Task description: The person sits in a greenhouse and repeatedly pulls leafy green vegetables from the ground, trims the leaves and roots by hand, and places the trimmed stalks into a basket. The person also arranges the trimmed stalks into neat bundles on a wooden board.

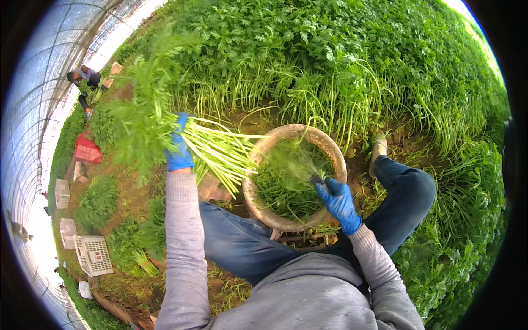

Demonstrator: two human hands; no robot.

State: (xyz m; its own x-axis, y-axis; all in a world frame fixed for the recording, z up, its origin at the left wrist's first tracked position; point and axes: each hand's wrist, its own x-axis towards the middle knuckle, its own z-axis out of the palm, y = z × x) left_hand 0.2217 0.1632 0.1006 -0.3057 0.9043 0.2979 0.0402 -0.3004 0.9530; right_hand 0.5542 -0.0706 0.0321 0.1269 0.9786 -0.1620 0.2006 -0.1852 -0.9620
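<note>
My left hand [180, 148], in a blue glove, grips a thick bunch of leafy greens [220, 148] around its stems. The pale cut stem ends point right, towards a round tub [249, 189], and the blurred leaves spread up and left. Over the tub's right side, my right hand [341, 208], also gloved in blue, is closed around the dark handle of a knife [317, 180]. Its blade is smeared by motion and hard to make out. Loose green trimmings [278, 181] fill much of the tub, which stands between my legs.
Dense standing greens [330, 53] rise ahead and on the right. To the left lie piles of cut greens [97, 200], a red bag [88, 149] and plastic crates [94, 255]. Another person [86, 78] bends over at the far left, near the greenhouse wall [49, 66].
</note>
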